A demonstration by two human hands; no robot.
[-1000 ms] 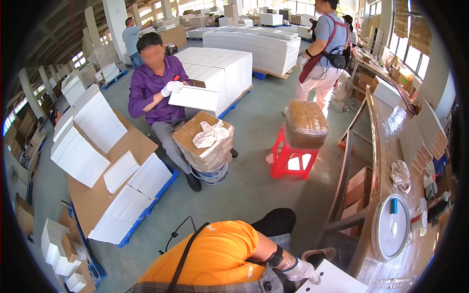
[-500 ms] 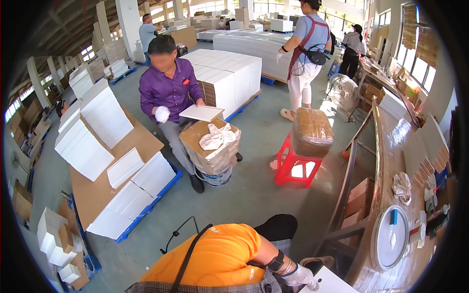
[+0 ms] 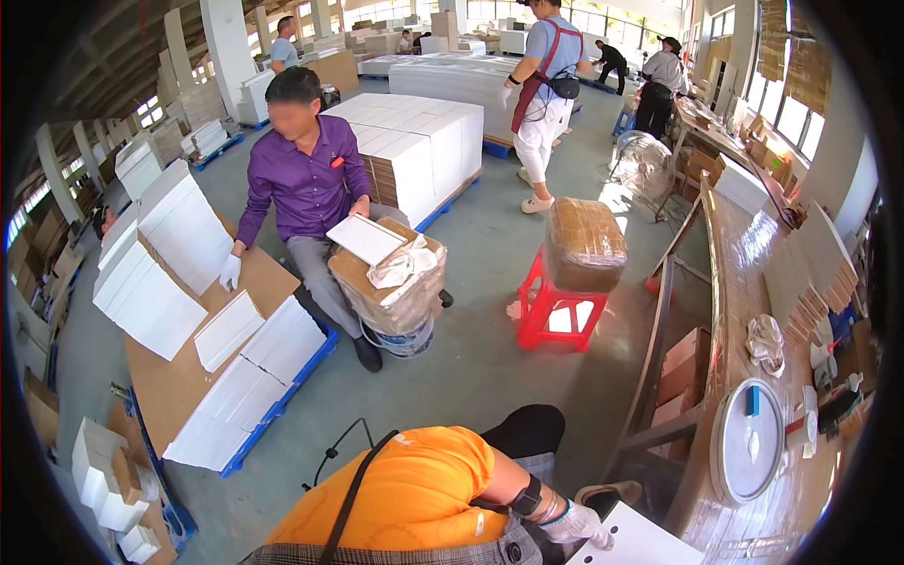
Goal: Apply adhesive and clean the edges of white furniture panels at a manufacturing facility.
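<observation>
My right hand [image 3: 577,524], in a whitish knit glove with a dark watch on the wrist above it, grips the upper left edge of a white panel [image 3: 640,541] at the lower edge of the view. The panel has small dark round holes near its edge, and its lower part is cut off. The fingertips lie against the panel's near face; the rest of the grip is hidden. My left hand is out of sight, beyond my orange sleeve and torso.
On the right stands a wrapped workbench [image 3: 720,311] with a round lid [image 3: 751,452] and a cloth [image 3: 765,344]. A red stool [image 3: 556,306] bears a taped carton [image 3: 586,245]. A seated co-worker in purple [image 3: 306,165] is beside stacked white panels [image 3: 151,297] on a pallet.
The white panel and my gripping hand have risen slightly, showing more of its holes. The seated co-worker's gloved hand has lowered to the brown board. The person in the apron has stepped.
</observation>
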